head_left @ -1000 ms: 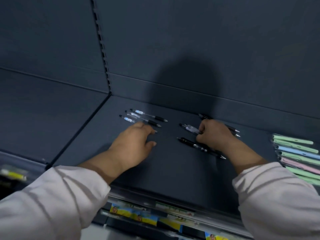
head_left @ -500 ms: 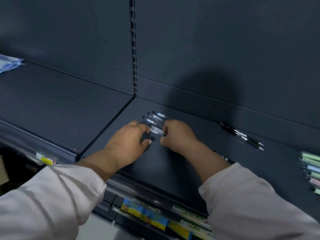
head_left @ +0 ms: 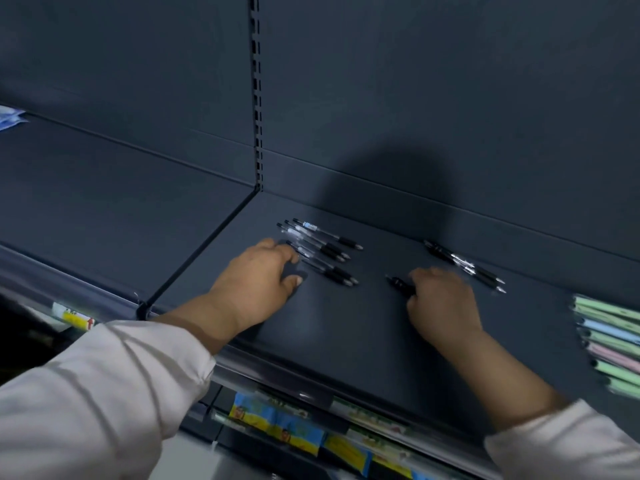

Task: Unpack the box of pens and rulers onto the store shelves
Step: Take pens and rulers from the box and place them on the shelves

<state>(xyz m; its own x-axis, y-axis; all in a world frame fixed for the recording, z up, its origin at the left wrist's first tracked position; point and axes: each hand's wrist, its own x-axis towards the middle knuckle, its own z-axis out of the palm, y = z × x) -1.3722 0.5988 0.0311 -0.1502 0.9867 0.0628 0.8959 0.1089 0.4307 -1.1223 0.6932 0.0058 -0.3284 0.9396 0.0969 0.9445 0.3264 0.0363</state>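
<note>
On the dark shelf lies a group of several clear pens with black grips. My left hand rests flat beside their left ends, fingers relaxed, fingertips touching the nearest one. Further right my right hand curls round a black pen whose end sticks out to the left. Behind that hand a pair of black pens lies near the back wall.
A row of pastel green, blue and pink pens lies at the shelf's right edge. A slotted upright splits the back wall. The left bay holds a blue packet far left. Colourful packets sit on the shelf below.
My right hand left the clear pens beside my left hand and moved right to the lone black pen, which it now grips. The left hand has stayed by the clear pens.
</note>
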